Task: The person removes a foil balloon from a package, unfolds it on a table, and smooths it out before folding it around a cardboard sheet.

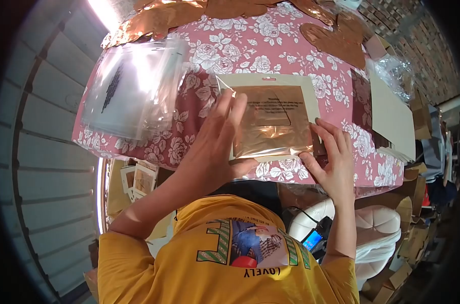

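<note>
A flat clear plastic bag with a copper-coloured foil sheet and a cream backing card inside lies on the flowered table near its front edge. The card has a hang slot at the top, and small dark print shows on the plastic. My left hand rests over the package's left side, fingers stretched out and thumb low by the bottom edge. At the lower right corner, my right hand touches the package with thumb and fingers apart. Part of the left edge is hidden under my left hand.
Clear plastic bags are stacked on the left. Copper foil pieces lie along the back. Cream cards are piled at the right, with crumpled clear plastic behind. The pink tablecloth has white flowers. A white padded seat stands below.
</note>
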`<state>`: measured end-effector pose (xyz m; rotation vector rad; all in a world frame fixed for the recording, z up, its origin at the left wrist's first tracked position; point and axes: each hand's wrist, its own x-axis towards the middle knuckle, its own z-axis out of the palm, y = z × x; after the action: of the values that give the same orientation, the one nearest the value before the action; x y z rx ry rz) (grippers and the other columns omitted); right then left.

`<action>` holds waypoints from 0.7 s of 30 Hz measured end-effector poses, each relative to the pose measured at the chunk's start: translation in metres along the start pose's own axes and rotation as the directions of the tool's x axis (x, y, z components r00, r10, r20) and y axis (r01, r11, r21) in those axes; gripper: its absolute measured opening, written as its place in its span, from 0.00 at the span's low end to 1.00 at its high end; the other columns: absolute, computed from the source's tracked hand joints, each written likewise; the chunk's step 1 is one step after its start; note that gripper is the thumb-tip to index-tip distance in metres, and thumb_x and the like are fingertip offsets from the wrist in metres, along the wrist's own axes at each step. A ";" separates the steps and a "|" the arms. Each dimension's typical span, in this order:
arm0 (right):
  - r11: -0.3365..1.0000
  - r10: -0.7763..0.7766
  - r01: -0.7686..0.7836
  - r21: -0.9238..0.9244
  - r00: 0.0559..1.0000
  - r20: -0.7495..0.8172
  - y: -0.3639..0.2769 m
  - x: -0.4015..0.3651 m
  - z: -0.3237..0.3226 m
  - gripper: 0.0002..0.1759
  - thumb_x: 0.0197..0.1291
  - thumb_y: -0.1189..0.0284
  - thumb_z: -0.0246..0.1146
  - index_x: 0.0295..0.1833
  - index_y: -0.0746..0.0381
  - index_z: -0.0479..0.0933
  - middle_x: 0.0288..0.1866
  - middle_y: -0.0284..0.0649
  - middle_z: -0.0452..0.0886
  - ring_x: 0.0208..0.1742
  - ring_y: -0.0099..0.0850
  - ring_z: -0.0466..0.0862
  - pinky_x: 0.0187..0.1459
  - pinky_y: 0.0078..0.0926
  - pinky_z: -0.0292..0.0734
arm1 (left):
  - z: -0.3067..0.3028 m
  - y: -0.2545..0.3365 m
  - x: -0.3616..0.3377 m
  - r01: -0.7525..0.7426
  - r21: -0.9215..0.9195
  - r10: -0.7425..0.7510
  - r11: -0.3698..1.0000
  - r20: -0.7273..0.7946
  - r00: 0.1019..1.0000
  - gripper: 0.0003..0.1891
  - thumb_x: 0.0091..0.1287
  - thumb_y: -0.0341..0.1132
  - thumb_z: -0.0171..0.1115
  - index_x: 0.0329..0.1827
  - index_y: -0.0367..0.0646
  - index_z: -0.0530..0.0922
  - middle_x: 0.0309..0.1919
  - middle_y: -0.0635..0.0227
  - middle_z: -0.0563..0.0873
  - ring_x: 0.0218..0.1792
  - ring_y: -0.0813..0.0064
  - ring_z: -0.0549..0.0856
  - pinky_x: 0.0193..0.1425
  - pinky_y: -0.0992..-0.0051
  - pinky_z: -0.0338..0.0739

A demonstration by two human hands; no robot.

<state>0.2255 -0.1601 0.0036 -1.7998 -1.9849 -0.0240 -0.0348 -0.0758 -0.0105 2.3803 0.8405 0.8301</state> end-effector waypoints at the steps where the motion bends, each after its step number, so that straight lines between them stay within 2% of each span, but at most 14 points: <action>1: 1.000 -0.010 0.010 -0.024 1.000 -0.017 -0.001 0.000 0.002 0.33 0.51 0.60 0.75 0.62 0.60 0.76 0.62 0.41 0.77 0.55 0.43 0.76 0.57 0.40 0.75 | 0.001 0.000 0.000 0.002 0.002 -0.002 1.000 0.001 1.000 0.56 0.51 0.32 0.79 0.79 0.41 0.49 0.75 0.41 0.57 0.77 0.41 0.57 0.78 0.52 0.59; 3: 0.999 -0.020 0.018 -0.047 0.999 -0.031 -0.003 0.000 0.004 0.33 0.51 0.60 0.74 0.62 0.61 0.76 0.61 0.41 0.78 0.54 0.42 0.77 0.56 0.40 0.75 | 0.005 -0.001 -0.001 0.000 0.054 0.001 0.999 -0.023 1.000 0.52 0.53 0.30 0.76 0.79 0.40 0.51 0.76 0.44 0.58 0.78 0.46 0.57 0.78 0.56 0.58; 5: 0.994 -0.025 0.021 -0.111 0.999 -0.033 -0.006 -0.001 0.004 0.32 0.52 0.59 0.74 0.62 0.61 0.77 0.60 0.41 0.79 0.52 0.42 0.77 0.54 0.39 0.76 | 0.005 0.006 -0.002 0.014 0.158 -0.019 0.987 0.030 0.999 0.46 0.57 0.29 0.72 0.78 0.40 0.56 0.75 0.45 0.60 0.76 0.44 0.60 0.78 0.56 0.59; 6: 0.994 -0.027 0.023 -0.110 0.999 -0.035 -0.007 -0.001 0.005 0.32 0.52 0.59 0.74 0.62 0.61 0.77 0.60 0.41 0.79 0.52 0.42 0.77 0.54 0.39 0.76 | 0.006 0.015 -0.002 0.053 0.239 -0.062 0.970 0.031 0.998 0.37 0.59 0.29 0.69 0.74 0.40 0.65 0.74 0.46 0.62 0.75 0.44 0.63 0.77 0.54 0.59; 8: 0.987 -0.040 0.034 -0.160 0.999 -0.034 -0.007 -0.002 0.005 0.31 0.54 0.59 0.73 0.62 0.61 0.77 0.61 0.41 0.79 0.51 0.41 0.78 0.53 0.37 0.77 | 0.016 0.018 -0.008 -0.055 0.395 0.072 0.917 -0.029 0.997 0.29 0.62 0.30 0.67 0.68 0.40 0.73 0.72 0.47 0.66 0.74 0.46 0.64 0.77 0.53 0.59; 9: 0.986 -0.046 0.041 -0.160 0.998 -0.033 -0.007 -0.002 0.006 0.31 0.54 0.59 0.73 0.62 0.61 0.77 0.61 0.41 0.79 0.51 0.41 0.78 0.53 0.37 0.77 | 0.015 0.028 -0.006 -0.048 0.417 0.053 0.907 0.000 0.999 0.24 0.65 0.31 0.61 0.66 0.39 0.76 0.71 0.48 0.70 0.75 0.47 0.65 0.75 0.52 0.61; 12: 0.979 -0.080 0.070 -0.193 0.996 -0.047 -0.007 -0.001 0.008 0.31 0.54 0.59 0.72 0.62 0.61 0.78 0.61 0.41 0.80 0.50 0.41 0.78 0.52 0.37 0.77 | 0.022 0.037 0.005 -0.156 0.489 0.150 0.858 0.052 0.987 0.24 0.65 0.33 0.55 0.65 0.40 0.76 0.71 0.49 0.71 0.75 0.50 0.65 0.76 0.52 0.60; 15: 0.983 -0.061 0.053 -0.177 0.997 -0.043 -0.009 -0.002 0.008 0.31 0.54 0.59 0.72 0.62 0.62 0.78 0.60 0.42 0.80 0.48 0.41 0.79 0.51 0.39 0.77 | 0.040 0.039 0.017 -0.177 0.559 0.125 0.810 0.130 0.984 0.27 0.64 0.36 0.55 0.68 0.41 0.73 0.71 0.52 0.72 0.75 0.53 0.66 0.77 0.52 0.58; 18: 0.980 -0.090 0.075 -0.184 0.993 -0.075 -0.005 -0.004 0.008 0.29 0.53 0.60 0.72 0.58 0.63 0.79 0.59 0.44 0.79 0.49 0.42 0.79 0.51 0.38 0.78 | 0.043 0.046 0.029 -0.218 0.536 0.150 0.815 0.168 0.974 0.28 0.64 0.35 0.54 0.70 0.41 0.72 0.69 0.55 0.74 0.74 0.56 0.68 0.79 0.50 0.55; 19: 0.990 -0.076 0.064 -0.129 0.993 -0.089 -0.003 -0.005 0.009 0.28 0.53 0.60 0.72 0.57 0.64 0.79 0.59 0.44 0.80 0.49 0.41 0.80 0.51 0.37 0.78 | 0.043 0.050 0.030 -0.215 0.548 0.148 0.809 0.164 0.975 0.28 0.64 0.34 0.55 0.70 0.41 0.72 0.69 0.56 0.74 0.74 0.56 0.68 0.78 0.50 0.55; 21: 0.987 -0.083 0.071 -0.142 0.993 -0.081 -0.004 -0.004 0.004 0.29 0.54 0.59 0.73 0.57 0.64 0.79 0.58 0.44 0.80 0.52 0.41 0.80 0.50 0.35 0.78 | 0.050 0.048 0.029 -0.191 0.486 0.132 0.853 0.153 0.979 0.26 0.65 0.33 0.56 0.69 0.45 0.73 0.69 0.58 0.74 0.74 0.57 0.68 0.77 0.50 0.57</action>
<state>0.2202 -0.1635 -0.0006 -1.7730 -2.0334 -0.2665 0.0360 -0.1008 -0.0061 2.9581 0.9014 0.5745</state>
